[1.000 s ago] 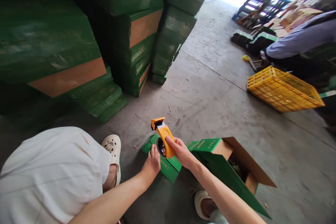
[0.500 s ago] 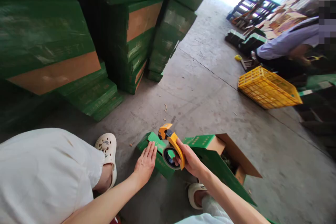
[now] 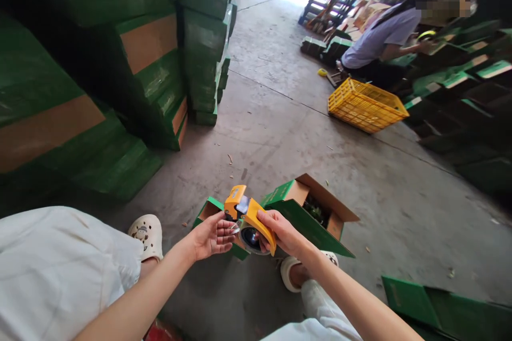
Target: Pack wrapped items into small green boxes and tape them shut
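Observation:
My right hand grips a yellow tape dispenser that carries a roll of tape. Palm turned up, my left hand is at the dispenser's head, its fingers extended and slightly curled near a bit of clear tape. Whether the fingertips pinch that tape, I cannot tell. Under both hands is a small green box, mostly covered by them, with brown cardboard showing at its far end. Right of the dispenser stands a larger green box, its brown flap raised and dark green contents inside.
Stacked green boxes rise on the left. A yellow crate stands on the concrete floor ahead, near a seated person beside more green boxes. Flat green cardboard lies at lower right.
My left hand has lifted off the small box's top and turned palm up beside the dispenser's head. The dispenser has shifted slightly. The view has swung right, showing more of the seated person.

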